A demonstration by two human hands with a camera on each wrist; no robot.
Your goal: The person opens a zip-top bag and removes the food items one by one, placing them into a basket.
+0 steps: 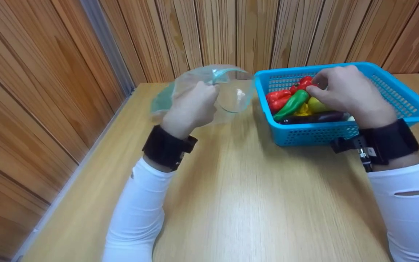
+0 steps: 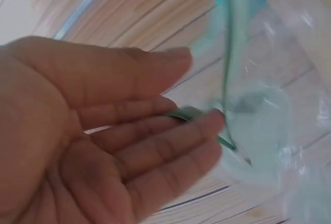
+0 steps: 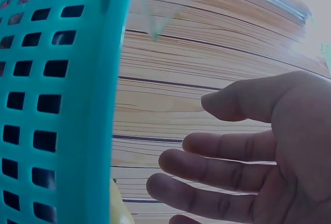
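Left hand [image 1: 191, 109] raised above the wooden surface [image 1: 238, 196], holding a clear plastic bag [image 1: 209, 87] with a greenish tint. Head view: fingers curled at the bag's rim, mouth of the bag held open toward the basket. Left wrist view: fingers [image 2: 170, 146] mostly extended, the thin green edge of the bag lying across the fingertips; whether they pinch it or only carry it, cannot tell for certain.

Right hand [image 1: 344, 92] inside the blue plastic basket [image 1: 406, 105], which stands on the surface just right of the bag. Fingers bent down over the red pepper [image 1: 304, 83] and close to the yellow vegetable [image 1: 315, 105]. Right wrist view: fingers [image 3: 217, 167] spread and loose, holding nothing; contact with the pepper cannot be told.

Basket also holds a green pepper [image 1: 291, 105], another red pepper [image 1: 278, 100] and a dark aubergine [image 1: 315, 118] along the near wall.

Both forearms in white sleeves with black wrist straps. Wood-panelled wall [image 1: 49, 72] behind and to the left.
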